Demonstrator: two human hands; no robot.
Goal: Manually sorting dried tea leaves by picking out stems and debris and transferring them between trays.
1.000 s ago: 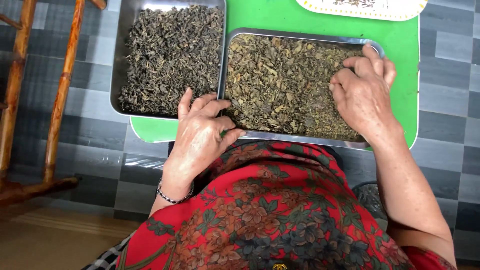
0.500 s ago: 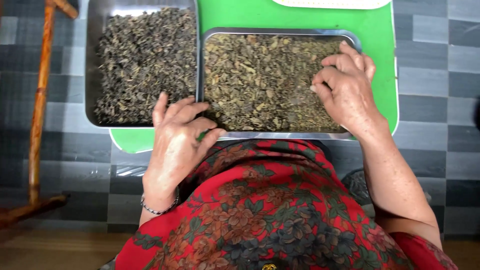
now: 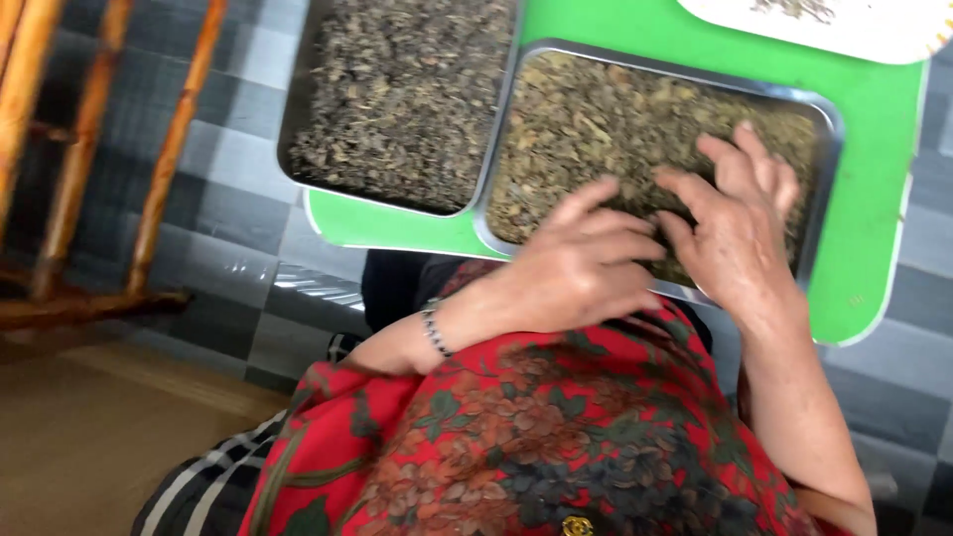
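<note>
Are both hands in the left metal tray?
No, the left hand and the right hand both rest on the dried leaves in the right metal tray.

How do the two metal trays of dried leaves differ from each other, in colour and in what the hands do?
The left tray holds darker, grey-brown leaves; the right tray holds lighter, yellow-green ones. Neither hand touches the left tray, while the left hand and the right hand both rest in the right tray. The left tray juts past the green board; the right tray lies fully on it. Both are shallow, rectangular and metal.
</note>
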